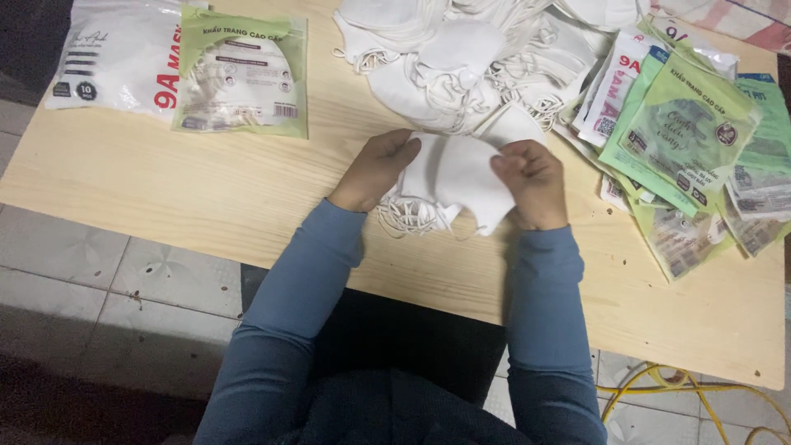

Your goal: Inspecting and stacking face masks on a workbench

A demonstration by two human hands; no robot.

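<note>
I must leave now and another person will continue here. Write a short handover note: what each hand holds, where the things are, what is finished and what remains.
Left hand: grips the left edge of a small stack of white face masks, held just above the wooden table.
Right hand: grips the right edge of the same stack.
Loose masks: a big pile at the far edge of the table, straight ahead.
Empty pouches: green and white, fanned out at the right.
Done: filled packs lie at the far left.
Left: the stack in hand is not yet in a pouch; the pile is still large.
</note>
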